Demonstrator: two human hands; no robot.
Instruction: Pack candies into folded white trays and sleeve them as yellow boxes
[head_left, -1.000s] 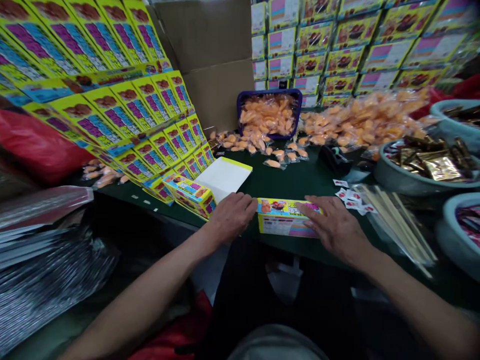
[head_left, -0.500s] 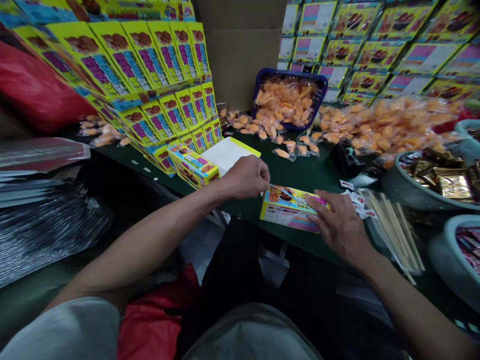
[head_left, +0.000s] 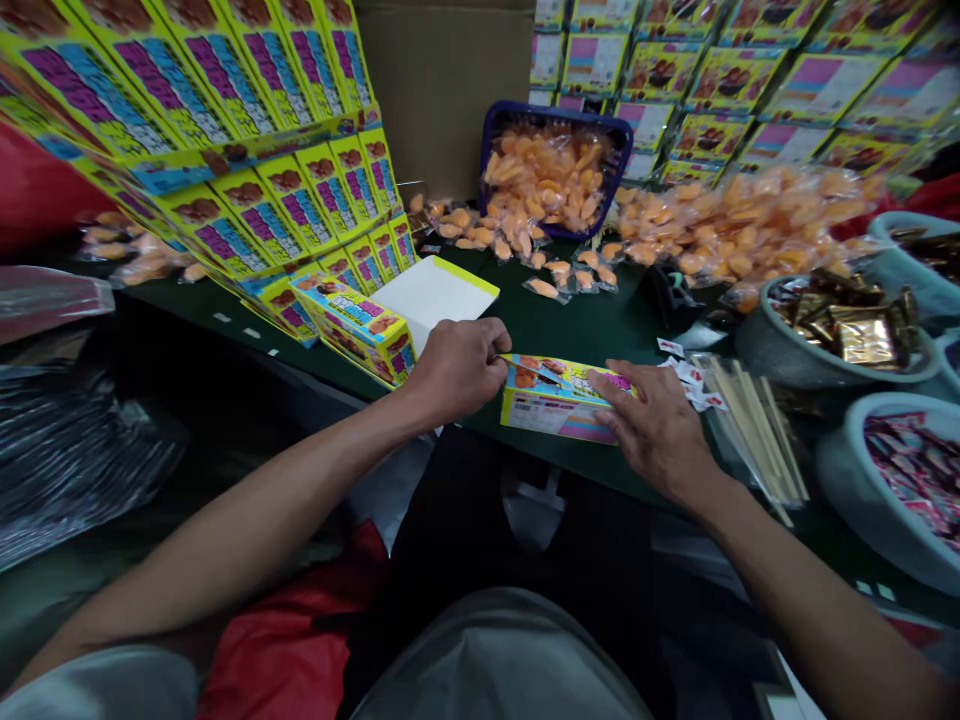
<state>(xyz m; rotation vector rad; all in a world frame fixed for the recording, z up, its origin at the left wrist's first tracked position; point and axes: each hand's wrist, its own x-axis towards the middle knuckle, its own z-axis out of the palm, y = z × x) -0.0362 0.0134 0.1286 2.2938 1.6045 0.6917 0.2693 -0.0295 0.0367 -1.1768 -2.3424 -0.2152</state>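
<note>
A small yellow printed box [head_left: 551, 400] lies at the near edge of the dark green table [head_left: 585, 335]. My left hand [head_left: 457, 368] is closed at the box's left end, its fingertips pinching a thin strip of clear tape that runs across the box's top. My right hand [head_left: 652, 425] lies flat with its fingers pressed on the right part of the box's top. Just left of my left hand sits another yellow box [head_left: 356, 322], and behind it an open white box [head_left: 435, 295].
Stacks of yellow boxes [head_left: 225, 130] rise at the left and back right. A blue basket [head_left: 555, 175] and a heap of orange wrapped snacks [head_left: 742, 225] fill the back. Grey bowls of sachets [head_left: 840, 325], a tape dispenser [head_left: 671, 295], bagged wooden sticks [head_left: 750, 425] and small stickers lie right.
My left hand pulled a strip of tape over the box's top and has now lowered to its left end. The right hand stays pressed on the box. The view shifted slightly.
</note>
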